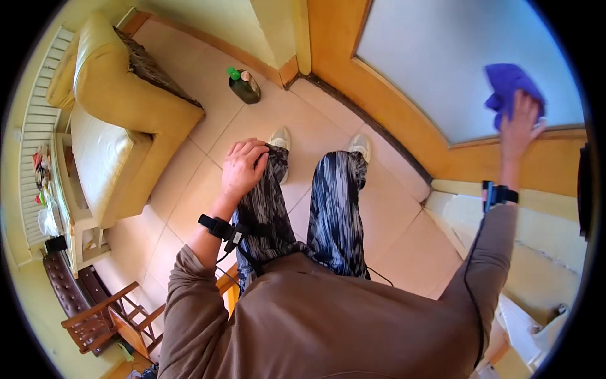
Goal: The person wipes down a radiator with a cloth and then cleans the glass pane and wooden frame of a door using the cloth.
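My right hand (522,123) presses a crumpled purple cloth (512,85) against the frosted glass pane (442,69) of a wooden door (338,47). The cloth bunches above and around my fingers, close to the pane's lower right edge. On my left knee rests my left hand (243,169), palm down over the patterned trouser leg (262,202), holding nothing, its fingers laid out side by side. Both wrists wear black straps with small devices and cables.
A dark bottle with a green top (246,88) stands on the tiled floor (196,183) near the wall corner. To the left is a yellow armchair (120,126). A wooden chair (104,319) appears at lower left. White items (524,325) lie at lower right.
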The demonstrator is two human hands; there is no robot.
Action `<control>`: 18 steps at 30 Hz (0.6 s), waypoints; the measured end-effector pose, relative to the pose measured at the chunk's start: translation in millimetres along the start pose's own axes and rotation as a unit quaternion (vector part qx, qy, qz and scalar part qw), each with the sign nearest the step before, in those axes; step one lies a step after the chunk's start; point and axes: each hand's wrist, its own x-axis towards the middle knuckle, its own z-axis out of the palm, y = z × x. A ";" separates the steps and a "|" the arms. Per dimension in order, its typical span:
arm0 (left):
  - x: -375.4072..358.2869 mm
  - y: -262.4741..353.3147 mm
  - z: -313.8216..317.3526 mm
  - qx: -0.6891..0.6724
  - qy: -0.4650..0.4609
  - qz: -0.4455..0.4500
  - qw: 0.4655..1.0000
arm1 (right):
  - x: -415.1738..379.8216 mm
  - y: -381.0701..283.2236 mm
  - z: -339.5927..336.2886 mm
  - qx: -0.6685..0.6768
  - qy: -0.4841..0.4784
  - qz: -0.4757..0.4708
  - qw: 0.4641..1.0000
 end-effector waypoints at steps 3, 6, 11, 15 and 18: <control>3.4 -0.1 0.5 -0.002 -0.001 -0.001 1.000 | 64.8 58.6 -31.1 -0.028 0.179 0.048 0.982; 3.9 1.1 0.6 -0.003 0.003 -0.012 1.000 | 118.5 89.9 -72.7 -0.066 0.286 0.059 0.954; 6.4 1.9 0.2 -0.001 0.009 -0.021 1.000 | 136.6 51.4 -66.1 -0.094 0.288 0.074 0.950; 8.3 1.0 1.1 0.009 0.001 -0.019 1.000 | 96.8 -13.3 -23.5 -0.110 0.178 0.064 0.976; 8.1 0.5 2.7 0.010 -0.004 -0.023 1.000 | 38.9 -49.6 7.9 -0.182 -0.056 0.052 0.980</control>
